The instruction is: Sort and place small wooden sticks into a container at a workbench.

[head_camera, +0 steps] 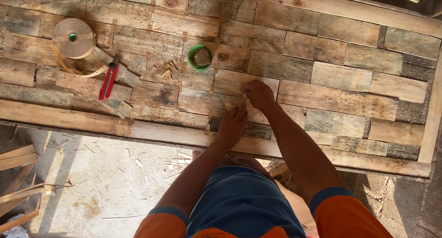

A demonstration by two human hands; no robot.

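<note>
At the far left, a roll of pale veneer strip (73, 37) is seen lying flat on the patchwork wooden panel (340, 76), with a green core showing at its centre and a loose tail curling out toward the near side. Just to its right, a red utility knife (108, 81) is laid with its long axis running near to far, slightly tilted. Further right, a few small cut wooden pieces (165, 72) are scattered. Beside them stands a small green tub (200, 57), open at the top, with a brownish-grey paste inside.

Near the middle, the left hand (232, 126) is pressed flat on the panel, fingers held together and pointing away. Just to the right and farther off, the right hand (258, 94) is closed in a pinch on a small pale wooden sliver (244, 97), held against a seam between boards; which way its long axis runs cannot be told. Offcuts (16, 182) lie on the concrete floor (106, 187) at the near left.
</note>
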